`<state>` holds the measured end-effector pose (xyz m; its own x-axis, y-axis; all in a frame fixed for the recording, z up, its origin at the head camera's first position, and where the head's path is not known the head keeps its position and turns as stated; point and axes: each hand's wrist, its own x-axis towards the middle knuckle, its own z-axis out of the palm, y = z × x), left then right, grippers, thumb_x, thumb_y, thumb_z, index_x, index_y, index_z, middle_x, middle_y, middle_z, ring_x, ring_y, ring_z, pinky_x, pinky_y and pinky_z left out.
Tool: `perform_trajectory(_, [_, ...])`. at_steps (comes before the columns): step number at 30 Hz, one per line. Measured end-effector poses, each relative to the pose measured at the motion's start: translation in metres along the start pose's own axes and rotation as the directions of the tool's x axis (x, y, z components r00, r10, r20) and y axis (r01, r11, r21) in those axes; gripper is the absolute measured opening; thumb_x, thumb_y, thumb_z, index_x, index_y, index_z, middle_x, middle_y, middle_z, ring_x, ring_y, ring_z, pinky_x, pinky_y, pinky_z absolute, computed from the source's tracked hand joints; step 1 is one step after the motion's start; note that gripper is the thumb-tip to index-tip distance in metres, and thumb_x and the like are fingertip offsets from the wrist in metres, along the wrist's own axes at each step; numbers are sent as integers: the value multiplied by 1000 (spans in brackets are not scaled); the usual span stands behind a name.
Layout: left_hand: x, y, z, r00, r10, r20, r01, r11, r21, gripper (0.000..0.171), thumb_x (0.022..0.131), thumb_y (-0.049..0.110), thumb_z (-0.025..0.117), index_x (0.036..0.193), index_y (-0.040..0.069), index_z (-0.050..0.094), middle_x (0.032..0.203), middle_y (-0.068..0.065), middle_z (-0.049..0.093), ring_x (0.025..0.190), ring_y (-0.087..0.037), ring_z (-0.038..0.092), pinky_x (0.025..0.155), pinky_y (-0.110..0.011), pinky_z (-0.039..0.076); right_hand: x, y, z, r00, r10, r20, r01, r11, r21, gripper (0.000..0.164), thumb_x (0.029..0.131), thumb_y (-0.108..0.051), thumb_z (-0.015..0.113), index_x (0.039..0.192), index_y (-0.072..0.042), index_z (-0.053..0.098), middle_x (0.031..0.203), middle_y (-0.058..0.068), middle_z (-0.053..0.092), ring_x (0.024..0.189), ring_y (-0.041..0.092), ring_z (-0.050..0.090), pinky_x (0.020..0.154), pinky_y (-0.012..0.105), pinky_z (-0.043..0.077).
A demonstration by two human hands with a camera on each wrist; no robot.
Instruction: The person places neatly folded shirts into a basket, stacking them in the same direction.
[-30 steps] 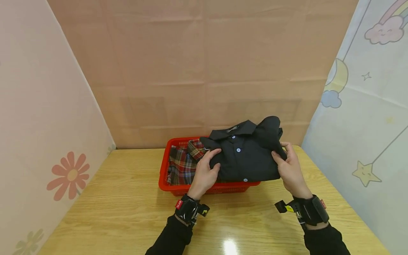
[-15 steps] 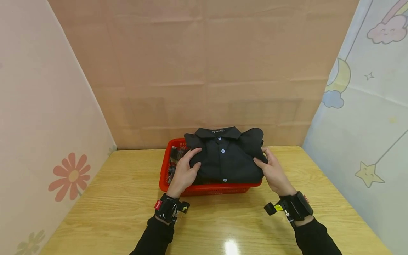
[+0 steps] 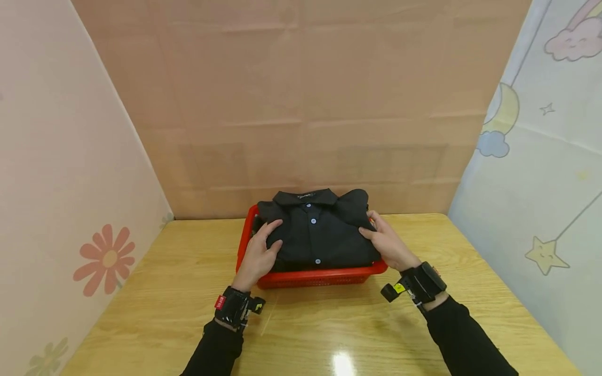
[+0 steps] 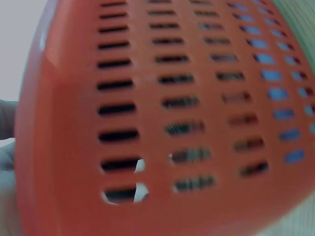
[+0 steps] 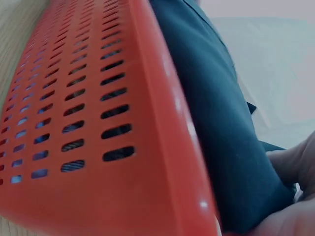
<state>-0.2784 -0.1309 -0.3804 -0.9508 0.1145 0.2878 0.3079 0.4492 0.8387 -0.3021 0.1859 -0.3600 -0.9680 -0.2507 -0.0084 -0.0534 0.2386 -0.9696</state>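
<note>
A folded black button-up shirt (image 3: 324, 240) lies collar-away over the red plastic basket (image 3: 320, 278), covering most of its opening. My left hand (image 3: 257, 257) grips the shirt's left edge, thumb and forefinger on top, the other fingers hidden. At the opposite edge my right hand (image 3: 389, 244) pinches the cloth between thumb and fingers. In the right wrist view the shirt (image 5: 211, 98) sits just above the basket rim (image 5: 170, 108), beside my right hand (image 5: 290, 206). The left wrist view is mostly slotted basket wall (image 4: 145, 98), with only a sliver of hand at its left border.
The basket stands on a light wooden table (image 3: 188, 292), near a brown paper-like backdrop (image 3: 301, 104). Pale patterned panels rise left (image 3: 70, 156) and right (image 3: 541, 183). Patterned cloth shows faintly through the basket's slots.
Both hands have carried the black shirt leftward and lowered it over the basket. The plaid shirt inside, plain to see a second ago, is now almost wholly covered. The basket has hardly moved.
</note>
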Motion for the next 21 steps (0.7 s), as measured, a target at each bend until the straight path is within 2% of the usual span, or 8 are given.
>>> perform_trajectory(4, [1, -5, -3, 999, -2, 38, 1, 999, 39, 51, 97, 5, 58, 146, 16, 47, 158, -11, 33, 145, -32, 33, 116, -55, 28, 9, -2, -1, 999, 31, 20, -30, 999, -42, 29, 105, -12, 42, 129, -3, 29, 140, 21, 28, 113, 35, 43, 84, 33, 39])
perform_trajectory(7, [0, -8, -4, 996, -22, 83, 15, 997, 79, 52, 97, 6, 57, 147, 15, 44, 159, -16, 29, 146, -35, 29, 117, -56, 26, 14, -2, -3, 997, 56, 47, -53, 997, -60, 31, 105, -9, 40, 132, -1, 28, 139, 26, 32, 107, 38, 50, 81, 31, 45])
perform_trajectory(10, [-1, -9, -6, 994, -38, 105, 26, 993, 112, 54, 98, 7, 56, 149, 12, 41, 160, -19, 25, 147, -38, 26, 117, -58, 24, 16, 1, -6, 994, 66, 82, -59, 994, -89, 28, 104, -7, 40, 129, 1, 29, 144, 28, 30, 115, 41, 49, 84, 34, 47])
perform_trajectory(13, [-1, -10, -7, 993, -54, 102, 40, 990, 134, 54, 98, 6, 55, 149, 8, 40, 160, -21, 25, 147, -39, 26, 117, -58, 24, 19, 3, -10, 989, 79, 123, -62, 989, -131, 31, 104, -6, 40, 131, 3, 28, 155, 30, 17, 134, 47, 35, 99, 48, 44])
perform_trajectory(16, [-2, -11, -8, 993, -71, 94, 56, 986, 157, 53, 98, 6, 54, 149, 5, 40, 159, -21, 26, 146, -39, 27, 117, -58, 24, 23, 5, -12, 985, 98, 144, -71, 981, -182, 41, 104, -7, 40, 140, 4, 24, 160, 29, 5, 144, 49, 16, 111, 62, 30])
perform_trajectory(19, [-4, -11, -8, 993, -77, 90, 60, 983, 173, 52, 97, 5, 53, 148, 2, 41, 158, -22, 28, 145, -39, 29, 117, -57, 25, 26, 4, -14, 981, 126, 146, -90, 968, -233, 57, 104, -8, 41, 152, 3, 12, 161, 29, 0, 147, 49, 6, 115, 64, 19])
perform_trajectory(21, [-4, -11, -8, 993, -82, 84, 66, 982, 177, 52, 97, 3, 53, 147, 1, 41, 157, -21, 30, 144, -39, 31, 116, -57, 26, 28, 4, -16, 981, 139, 139, -100, 963, -252, 64, 104, -9, 41, 155, 2, 5, 161, 29, 2, 148, 48, 6, 116, 63, 19])
